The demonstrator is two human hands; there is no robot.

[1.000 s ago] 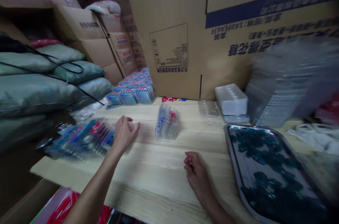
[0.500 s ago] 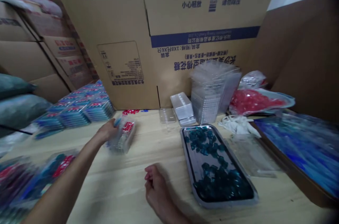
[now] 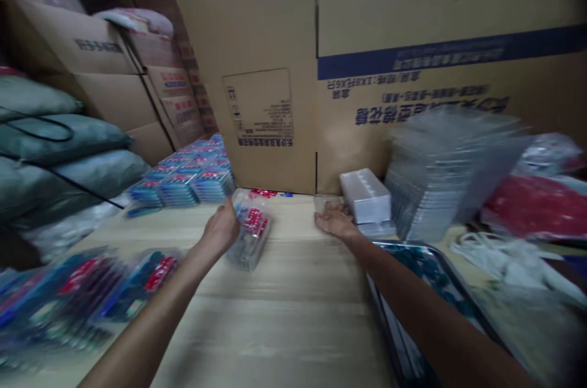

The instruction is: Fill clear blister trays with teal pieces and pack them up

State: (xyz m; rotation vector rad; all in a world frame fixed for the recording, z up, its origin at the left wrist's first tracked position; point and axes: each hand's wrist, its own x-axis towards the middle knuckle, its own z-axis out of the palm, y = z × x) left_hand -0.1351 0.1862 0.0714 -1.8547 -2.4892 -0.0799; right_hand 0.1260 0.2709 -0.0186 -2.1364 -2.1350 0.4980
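Observation:
My left hand (image 3: 222, 227) is closed at the left side of a small stack of clear plastic boxes (image 3: 250, 247), its fingertips partly hidden behind the plastic. Red and teal pieces show through the boxes. Farther right, my right hand (image 3: 335, 220) lies palm down with fingers stretched over a flat clear plastic lid (image 3: 323, 201) near the cardboard. Beside it is a block of stacked clear boxes (image 3: 365, 195). My right forearm crosses above a metal tray (image 3: 383, 302) of teal wrapped pieces, hiding part of it.
Upright cardboard (image 3: 270, 113) stands along the back. Tall stacks of clear trays (image 3: 426, 174), a red bag (image 3: 536, 208) and white gloves (image 3: 499, 256) are at right. Filled packs (image 3: 213, 185) stand back left; more packs (image 3: 77, 296) lie front left, with sacks (image 3: 77, 137) beyond.
The view has turned left. My right hand has reached forward from beside the tray to the flat clear lid, its fingers opening out. My left hand stays at the stack of boxes.

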